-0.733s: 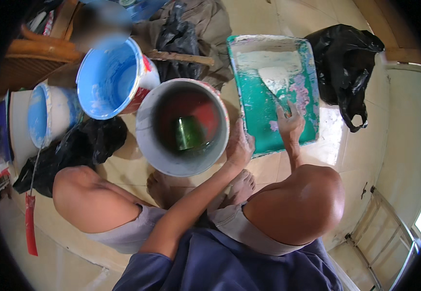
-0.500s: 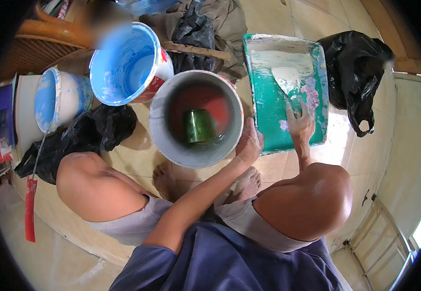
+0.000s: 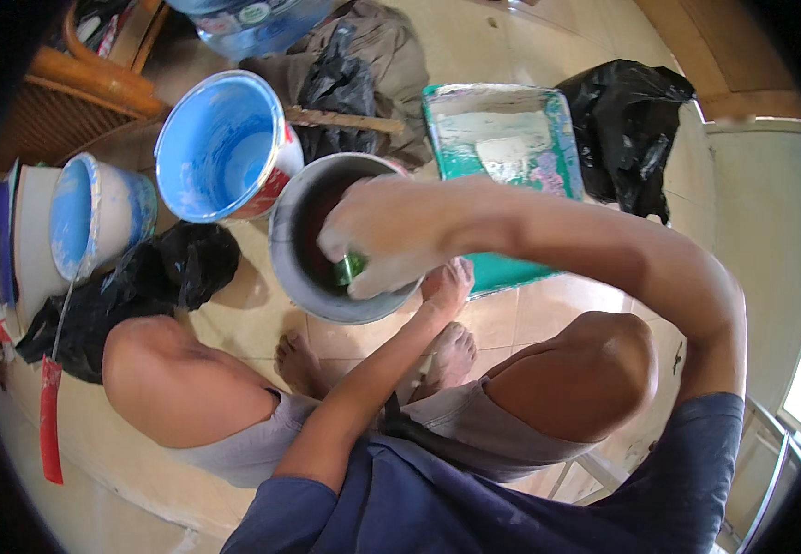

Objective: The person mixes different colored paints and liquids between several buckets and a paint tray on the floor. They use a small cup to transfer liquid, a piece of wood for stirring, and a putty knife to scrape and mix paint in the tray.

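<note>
My right hand [image 3: 387,231], blurred by motion, reaches over the grey bucket [image 3: 292,277] with thumb and fingers apart. Between them shows part of a green cup [image 3: 350,268] inside the bucket; whether they touch is unclear. The hand hides most of the bucket's inside. My left hand [image 3: 448,284] stays low, between the bucket and the left edge of the green paint tray [image 3: 507,271], its fingers closed at the tray's edge. A white-coated flat scraper [image 3: 504,159] lies in the tray beside smears of white and pinkish paint, partly hidden by my right arm.
Behind the grey bucket stands a blue-lined paint bucket [image 3: 225,138]; a smaller one [image 3: 76,208] leans at left. Black plastic bags lie at left [image 3: 179,263] and right [image 3: 627,129]. A stick [image 3: 345,119] crosses behind. A red-handled tool [image 3: 51,415] hangs at lower left.
My right hand has left the scraper in the tray and swung left over the grey bucket, toward the green cup. My left hand stays beside the tray; the whole view has shifted slightly.
</note>
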Motion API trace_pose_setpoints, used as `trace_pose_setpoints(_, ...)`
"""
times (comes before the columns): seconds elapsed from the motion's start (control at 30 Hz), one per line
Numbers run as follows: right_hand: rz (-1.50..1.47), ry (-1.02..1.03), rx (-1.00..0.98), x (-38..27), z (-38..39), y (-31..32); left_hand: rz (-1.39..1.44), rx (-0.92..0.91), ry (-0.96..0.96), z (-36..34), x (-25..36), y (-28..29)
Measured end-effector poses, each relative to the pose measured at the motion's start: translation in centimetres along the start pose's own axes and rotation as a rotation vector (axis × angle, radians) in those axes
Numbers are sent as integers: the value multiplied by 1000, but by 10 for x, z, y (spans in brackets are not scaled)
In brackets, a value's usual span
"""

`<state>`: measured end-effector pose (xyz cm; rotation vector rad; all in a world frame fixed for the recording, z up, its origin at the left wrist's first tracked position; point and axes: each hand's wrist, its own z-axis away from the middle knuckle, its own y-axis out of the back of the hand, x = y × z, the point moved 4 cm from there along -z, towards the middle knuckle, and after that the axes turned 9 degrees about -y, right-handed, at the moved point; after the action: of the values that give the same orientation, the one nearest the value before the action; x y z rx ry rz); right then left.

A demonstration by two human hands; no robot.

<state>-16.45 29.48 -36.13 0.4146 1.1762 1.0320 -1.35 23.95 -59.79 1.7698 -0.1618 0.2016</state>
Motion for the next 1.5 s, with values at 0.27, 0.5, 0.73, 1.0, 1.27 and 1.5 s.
trace_pose_setpoints(0.27, 706, -70, -2, 2, -80, -127, 149, 129, 42, 2, 0, -18)
trace_pose_setpoints(0.5, 571, -100, -171, 12, -92, -133, -394, 202, 52, 11, 6, -34)
trace_pose_setpoints(0.73, 198, -264, -334, 32, -87, -89, -252, 232, 112, 2, 3, -1)
trace_pose_setpoints(1.0, -183, -296, -300, 20, -63, -34, -65, 326, 235, 1, -12, 35)
trace_pose_setpoints(1.27, -720, -233, -366, 30, -24, 24, 76, 352, 327, -5, -20, 8)
trace_pose_setpoints(1.5, -823, -455, -32, 144, 48, 64, 456, -125, 489, -11, -20, 6)
